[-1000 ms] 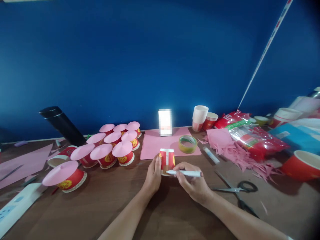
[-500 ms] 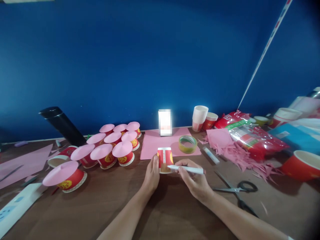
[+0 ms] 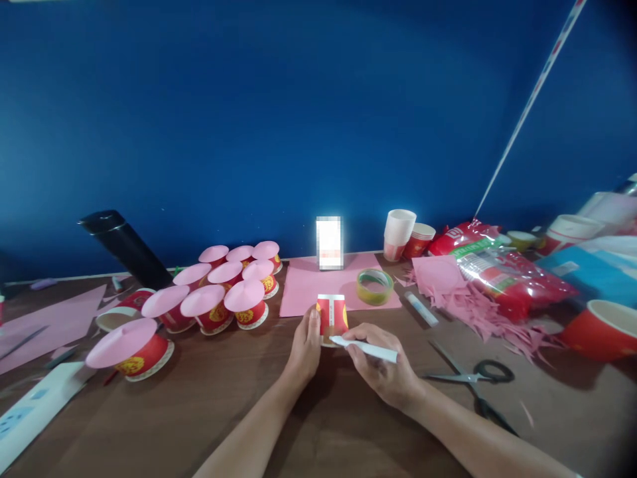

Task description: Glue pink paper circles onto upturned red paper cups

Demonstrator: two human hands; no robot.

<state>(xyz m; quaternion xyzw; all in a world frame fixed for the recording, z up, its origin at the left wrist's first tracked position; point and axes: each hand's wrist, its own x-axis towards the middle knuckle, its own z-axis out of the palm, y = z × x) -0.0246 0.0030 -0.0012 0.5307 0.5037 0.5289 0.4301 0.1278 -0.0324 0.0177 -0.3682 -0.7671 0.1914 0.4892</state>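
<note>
A red paper cup (image 3: 332, 312) with gold patches and a white strip stands upside down in front of me. My left hand (image 3: 306, 345) grips its left side, thumb uppermost. Between the fingers of my right hand (image 3: 383, 365) is a white marker pen (image 3: 371, 349), its tip touching or very near the lower part of the cup. Behind the cup, a roll of tape (image 3: 374, 288) lies on a pink paper sheet (image 3: 303, 285). To the right of my right hand lie open scissors (image 3: 470, 378).
Several red cups topped with pink paper cones (image 3: 243, 296) stand at left, near a black flask (image 3: 127, 249). A glue stick (image 3: 421, 309), pink scraps (image 3: 478, 312), a red plastic bag (image 3: 502, 272) and stacked cups (image 3: 398, 236) lie at right. A blue wall rises behind.
The marker tip has moved down and slightly left along the cup towards its lower rim, and the pen slants more. My left hand keeps hold of the cup.
</note>
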